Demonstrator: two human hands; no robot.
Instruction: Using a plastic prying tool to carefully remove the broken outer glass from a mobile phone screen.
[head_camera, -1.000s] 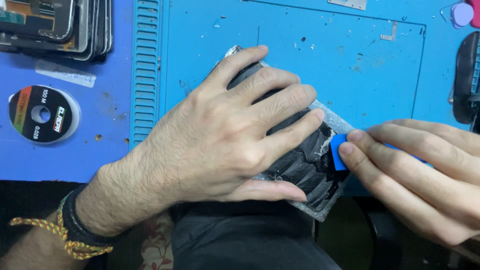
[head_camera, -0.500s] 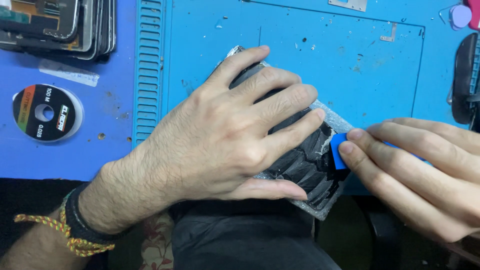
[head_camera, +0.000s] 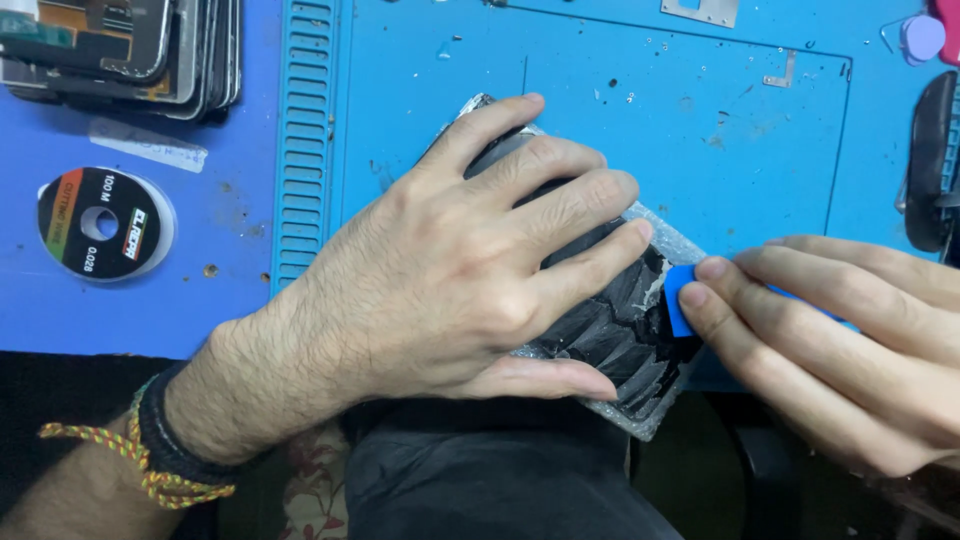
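While the left hand (head_camera: 440, 290) lies flat on the broken phone (head_camera: 610, 330) at the counter (head_camera: 640, 150) edge, right hand (head_camera: 840, 340) fingers pinch a blue pick (head_camera: 680, 298) at its side. The glass looks mostly stuck on.

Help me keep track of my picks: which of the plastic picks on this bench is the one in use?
The blue pick, pinched by the right hand against the edge of the phone. The purple pick lies untouched at the mat's top right corner.

Blue mat (head_camera: 600, 150), blue pick (head_camera: 678, 297), black streaked phone back (head_camera: 620, 335).
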